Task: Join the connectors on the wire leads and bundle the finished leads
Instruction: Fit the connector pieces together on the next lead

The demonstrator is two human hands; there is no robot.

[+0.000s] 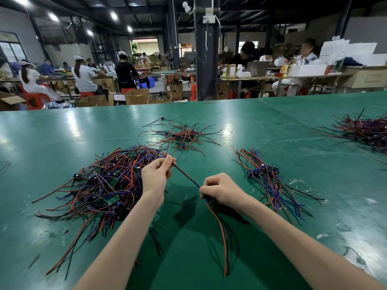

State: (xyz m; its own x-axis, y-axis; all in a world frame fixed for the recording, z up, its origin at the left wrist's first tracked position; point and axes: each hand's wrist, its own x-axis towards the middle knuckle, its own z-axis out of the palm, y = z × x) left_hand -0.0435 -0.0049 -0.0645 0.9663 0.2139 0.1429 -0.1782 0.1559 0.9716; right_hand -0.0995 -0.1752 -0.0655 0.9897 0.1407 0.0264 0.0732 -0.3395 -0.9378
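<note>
The right hand (222, 188) curls around a small blue part (207, 199). Most of that part is hidden by the fingers, so I cannot tell if it is joined to anything. Up and to the left of the right hand, the left hand (156, 174) pinches the twisted wires (186, 176), and their far end is hidden under the fingertips. Below the right hand hang loose red and black wires (222, 231), and their tips are blurry. Far to the right of the right hand, a wire pile (364, 128) is cut off by the edge. Far to its left, a few dark wires (4, 165) are cut off too. Far behind it, the people (83, 76) are too blurry and small to make out.
</note>
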